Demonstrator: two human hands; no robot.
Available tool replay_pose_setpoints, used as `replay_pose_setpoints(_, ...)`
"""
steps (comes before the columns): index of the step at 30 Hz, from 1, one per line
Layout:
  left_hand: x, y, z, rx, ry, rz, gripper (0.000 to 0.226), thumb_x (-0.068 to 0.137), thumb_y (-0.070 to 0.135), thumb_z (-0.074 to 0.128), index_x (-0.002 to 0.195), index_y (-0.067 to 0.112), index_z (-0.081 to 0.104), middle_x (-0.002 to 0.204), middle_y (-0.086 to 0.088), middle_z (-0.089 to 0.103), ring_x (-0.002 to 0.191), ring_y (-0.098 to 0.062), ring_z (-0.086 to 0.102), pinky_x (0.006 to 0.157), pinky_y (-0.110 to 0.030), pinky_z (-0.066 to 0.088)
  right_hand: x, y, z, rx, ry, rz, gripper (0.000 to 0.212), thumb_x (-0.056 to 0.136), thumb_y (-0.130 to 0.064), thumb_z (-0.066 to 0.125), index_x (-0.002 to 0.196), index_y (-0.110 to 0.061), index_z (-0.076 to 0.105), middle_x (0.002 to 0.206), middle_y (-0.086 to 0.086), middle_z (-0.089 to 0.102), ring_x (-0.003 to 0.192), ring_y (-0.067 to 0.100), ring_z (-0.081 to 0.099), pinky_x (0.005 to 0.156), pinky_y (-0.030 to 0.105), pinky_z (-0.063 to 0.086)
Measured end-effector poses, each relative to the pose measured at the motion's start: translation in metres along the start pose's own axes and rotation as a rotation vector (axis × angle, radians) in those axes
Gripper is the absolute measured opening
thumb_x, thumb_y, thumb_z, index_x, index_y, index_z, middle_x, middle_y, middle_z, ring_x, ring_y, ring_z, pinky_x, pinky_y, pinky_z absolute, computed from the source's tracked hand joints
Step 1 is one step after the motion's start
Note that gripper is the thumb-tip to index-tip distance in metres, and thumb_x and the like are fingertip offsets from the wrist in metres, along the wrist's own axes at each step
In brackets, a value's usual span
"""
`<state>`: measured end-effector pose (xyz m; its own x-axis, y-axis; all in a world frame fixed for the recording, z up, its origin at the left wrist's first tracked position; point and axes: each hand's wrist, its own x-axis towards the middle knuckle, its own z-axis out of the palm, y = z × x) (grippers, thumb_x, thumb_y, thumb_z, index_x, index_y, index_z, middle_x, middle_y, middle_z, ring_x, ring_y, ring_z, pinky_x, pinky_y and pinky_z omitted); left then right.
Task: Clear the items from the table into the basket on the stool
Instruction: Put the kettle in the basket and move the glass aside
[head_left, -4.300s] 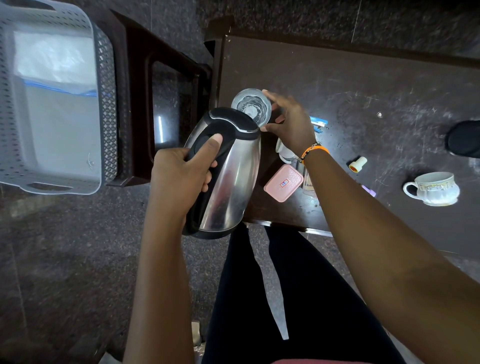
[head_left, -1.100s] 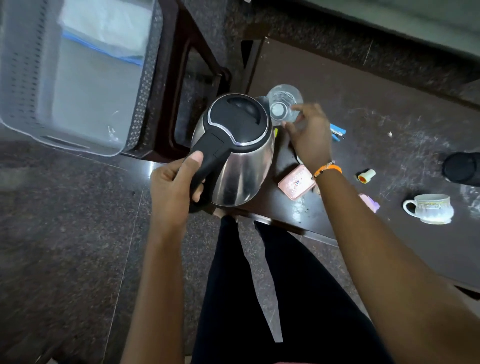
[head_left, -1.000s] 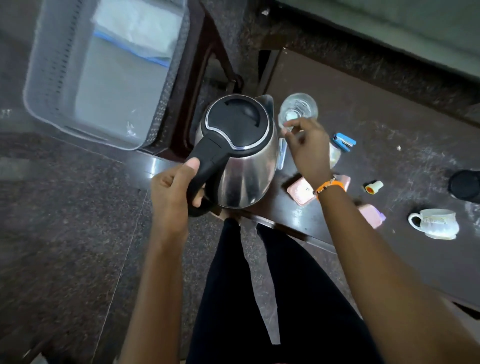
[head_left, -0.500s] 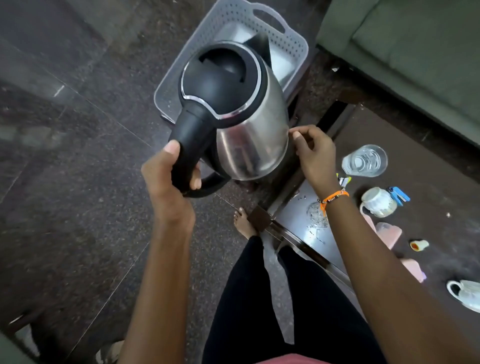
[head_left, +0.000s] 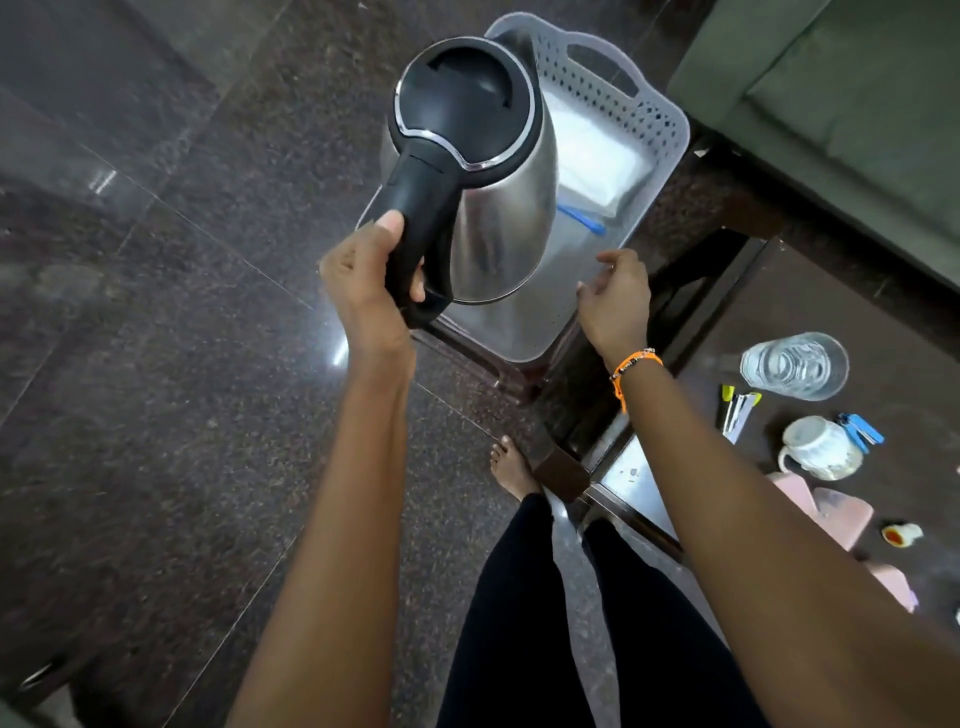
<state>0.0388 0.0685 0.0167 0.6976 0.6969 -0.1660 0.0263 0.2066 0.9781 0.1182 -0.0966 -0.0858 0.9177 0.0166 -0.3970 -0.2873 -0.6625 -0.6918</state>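
A steel kettle (head_left: 498, 208) with a black lid and handle hangs in the air over the grey perforated basket (head_left: 654, 119). My left hand (head_left: 363, 280) grips its black handle. My right hand (head_left: 615, 296) hovers open beside the kettle's base, over the basket's near right edge, holding nothing. The basket rests on a dark wooden stool (head_left: 696, 275) and holds a white bag with a blue strip (head_left: 592, 156). On the dark table (head_left: 831, 312) at the right stand a glass of water (head_left: 795, 366) and a white cup (head_left: 818, 447).
Also on the table lie a small blue item (head_left: 862, 428), a yellow-tipped item (head_left: 735, 408), pink cases (head_left: 841, 512) and a small cream cap (head_left: 901, 534). A green sofa (head_left: 841, 104) stands behind. My bare foot (head_left: 511, 462) is by the table's corner leg.
I have lifted the kettle off the table and carried it left over the basket. My right hand has left the glass and the kettle's side and now hovers open.
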Motion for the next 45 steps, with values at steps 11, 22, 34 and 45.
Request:
replay_pose_setpoints(11, 0.045, -0.046, 0.001, 0.047, -0.036, -0.025, 0.034, 0.071, 0.035, 0.052, 0.047, 0.012, 0.045, 0.033, 0.006, 0.044, 0.034, -0.01, 0.036, 0.041, -0.019, 0.031, 0.019, 0.007, 0.02, 0.094, 0.019, 0.057, 0.039, 0.079, 0.004, 0.059, 0.114, -0.01, 0.049, 0.094, 0.006, 0.044, 0.088, 0.033, 0.058, 0.086, 0.053, 0.052)
replay_pose_setpoints(22, 0.045, -0.064, 0.006, 0.077, 0.065, -0.037, 0.024, 0.07, 0.026, 0.051, 0.056, 0.016, 0.034, 0.054, 0.002, 0.032, 0.051, -0.012, 0.028, 0.047, -0.024, 0.021, 0.03, 0.013, 0.02, 0.112, 0.028, 0.04, 0.037, 0.082, 0.004, 0.06, 0.114, -0.011, 0.048, 0.079, 0.001, 0.043, 0.075, 0.024, 0.054, 0.083, 0.05, 0.055)
replay_pose_setpoints(34, -0.039, -0.049, 0.025, 0.361, 0.16, 0.165, 0.027, 0.079, 0.003, 0.053, 0.085, 0.029, 0.059, 0.09, 0.012, 0.051, 0.085, -0.009, 0.053, 0.082, -0.025, 0.044, -0.004, 0.014, 0.003, 0.222, -0.022, 0.013, 0.013, 0.085, 0.0, 0.057, 0.097, -0.004, 0.062, 0.068, -0.006, 0.052, 0.062, 0.013, 0.052, 0.074, 0.037, 0.053)
replay_pose_setpoints(45, -0.111, -0.11, 0.103, 0.602, -0.638, -0.279, 0.02, 0.086, 0.002, 0.051, 0.087, 0.013, 0.068, 0.097, -0.003, 0.064, 0.078, -0.002, 0.055, 0.069, -0.003, 0.039, -0.05, 0.108, -0.084, 0.175, 0.28, 0.066, 0.017, 0.084, -0.004, 0.061, 0.1, -0.004, 0.059, 0.084, 0.011, 0.06, 0.076, 0.009, 0.059, 0.077, 0.023, 0.048)
